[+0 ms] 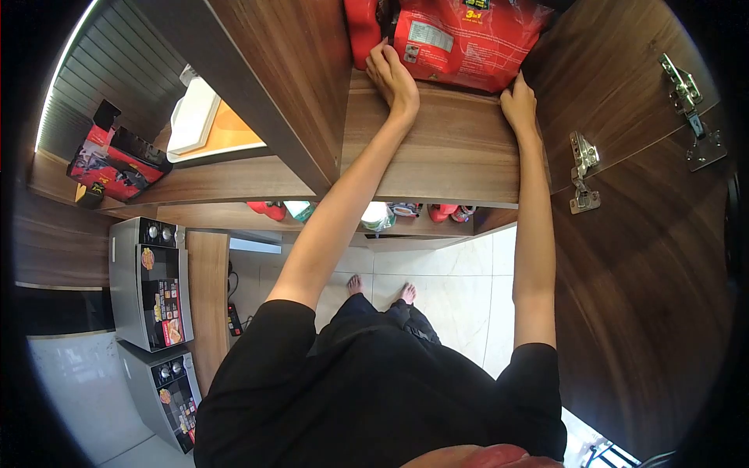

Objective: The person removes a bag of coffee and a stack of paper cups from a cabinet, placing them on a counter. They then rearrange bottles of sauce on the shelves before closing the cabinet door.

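A person in a black top stands at a tall wooden cabinet, both bare arms stretched out to a shelf. The left hand rests at the left lower corner of a large red packet, fingers curled against its edge and thumb lying on the wooden shelf; the grip looks loose rather than clenched. The right hand is at the packet's right lower corner, fingers pressed together and touching the packet's side; from here I cannot tell whether it truly grasps the packet or only steadies it. The packet sits on the shelf between the two hands, filling the compartment just beyond the fingertips, with a white label panel facing out near the left hand. A second red pack stands just beside the left hand, touching the large packet's left side.

Right of the right hand, the open cabinet door carries two metal hinges. Left of the left arm, the neighbouring compartment holds a white and orange box. Further left lies a red and black bag, with two silver ovens stacked near it. Between the arms, bare feet stand on pale floor tiles.
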`<state>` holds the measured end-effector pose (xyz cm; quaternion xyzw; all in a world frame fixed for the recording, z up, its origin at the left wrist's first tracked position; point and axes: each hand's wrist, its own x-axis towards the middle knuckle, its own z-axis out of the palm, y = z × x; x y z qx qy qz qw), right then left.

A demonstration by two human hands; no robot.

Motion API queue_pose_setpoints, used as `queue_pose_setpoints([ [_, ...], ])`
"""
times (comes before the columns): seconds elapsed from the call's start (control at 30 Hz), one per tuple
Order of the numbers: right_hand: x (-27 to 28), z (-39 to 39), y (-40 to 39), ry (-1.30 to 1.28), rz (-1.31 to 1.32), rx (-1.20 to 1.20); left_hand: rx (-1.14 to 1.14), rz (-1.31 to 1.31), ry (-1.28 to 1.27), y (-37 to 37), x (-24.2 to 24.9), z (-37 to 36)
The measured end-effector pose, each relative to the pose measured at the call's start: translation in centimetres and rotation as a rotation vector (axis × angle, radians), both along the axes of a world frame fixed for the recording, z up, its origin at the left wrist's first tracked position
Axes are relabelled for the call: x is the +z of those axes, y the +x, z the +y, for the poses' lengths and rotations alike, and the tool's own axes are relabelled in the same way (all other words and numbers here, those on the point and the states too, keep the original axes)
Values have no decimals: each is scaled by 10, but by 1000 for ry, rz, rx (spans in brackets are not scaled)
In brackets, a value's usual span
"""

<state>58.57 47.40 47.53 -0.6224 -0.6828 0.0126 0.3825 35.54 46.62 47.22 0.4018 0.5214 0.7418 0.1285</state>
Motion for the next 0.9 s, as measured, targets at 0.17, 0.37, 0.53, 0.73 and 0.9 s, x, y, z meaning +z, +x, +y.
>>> queue_pose_setpoints([
  [0.17,-2,-5,1,16,-17,7,-29,-9,13,-3,0,-5],
  [0.37,-7,-9,3,98,-39,28,-23,52,5,-5,-4,-2],
  [0.53,2,-26,-2,104,-60,43,-36,80,14,-6,-6,-4],
  [0.73,-4,-30,3,137,-76,35,-26,116,-8,-6,-2,-9],
  [0.9,1,-35,3,128,-38,61,-39,105,0,-6,-2,-8],
])
